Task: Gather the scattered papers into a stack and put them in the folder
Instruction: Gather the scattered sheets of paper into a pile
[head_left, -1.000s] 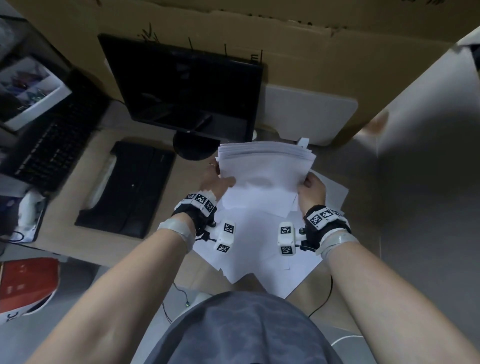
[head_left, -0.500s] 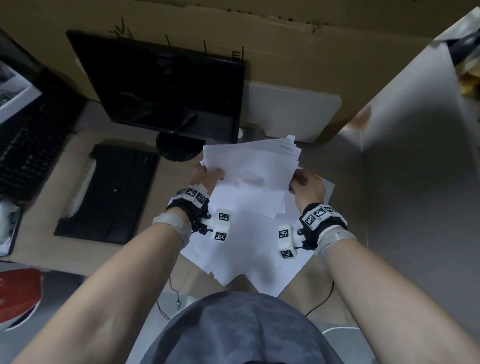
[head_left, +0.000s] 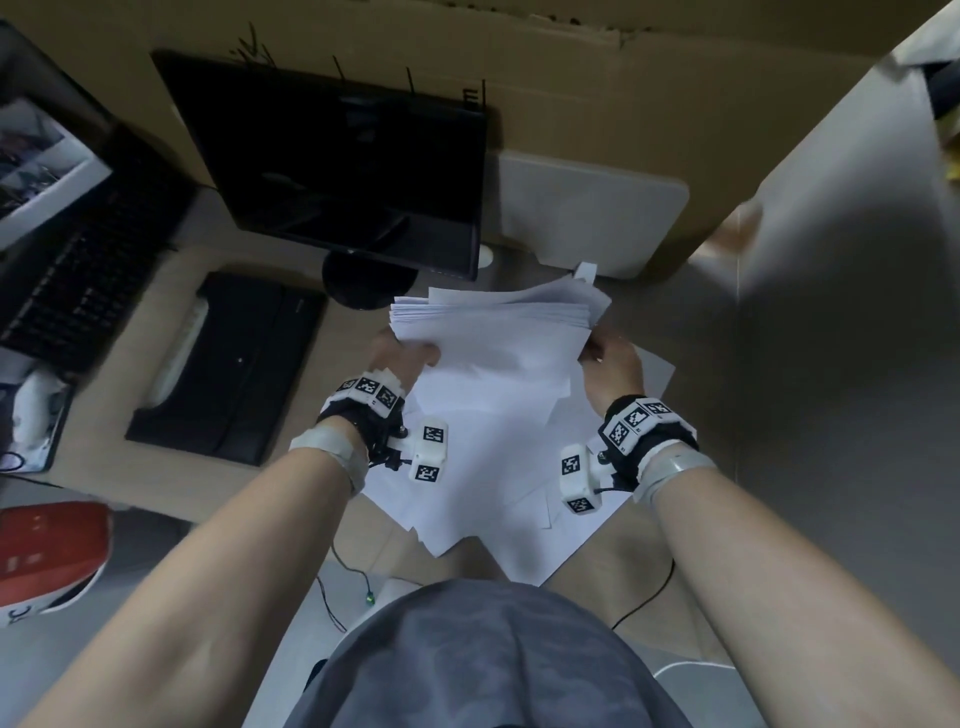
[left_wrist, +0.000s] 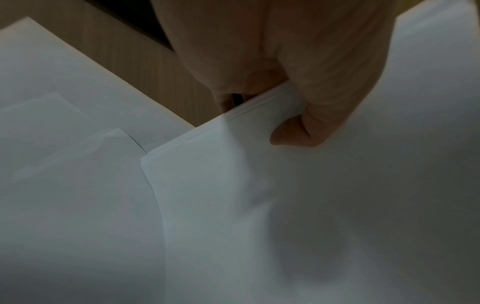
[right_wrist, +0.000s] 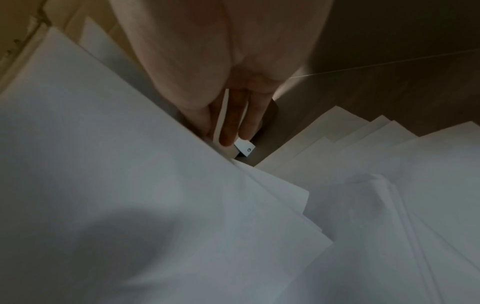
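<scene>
- Stack of papers (head_left: 498, 338): held up off the desk between both hands, in front of the monitor base, tilted with its far edge fanned so the sheet edges show as separate layers. Not squared yet; 1 small tab sticks up at the far right corner.
- Left hand (head_left: 402, 358): grips the stack's left edge, thumb curled on top, fingers underneath; the left wrist view shows the thumb (left_wrist: 298, 131) pressing into the top sheet.
- Right hand (head_left: 613, 364): holds the right edge. In the right wrist view its fingers (right_wrist: 231, 123) run nearly straight along the side of the stack; thumb not visible, so how firm the grip is I cannot tell.
- Loose sheets (head_left: 483, 478): several lie overlapping on the desk under the hands, corners skewed at different angles.
- Progress, my read: gathering partly done. A good share is in hand; the loose sheets are left to collect, then squaring, then filing.
- Folder (head_left: 228, 364): likely the flat black rectangular case left of the papers, closed, well apart from the stack. Untouched as far as I can see.
- Materials: plain white matte paper, thin and floppy, bends at the grip. Desk (head_left: 332, 364) is light wood-grain, smooth.
- Monitor (head_left: 337, 166): dark screen, glossy, on a round base behind the stack.
</scene>
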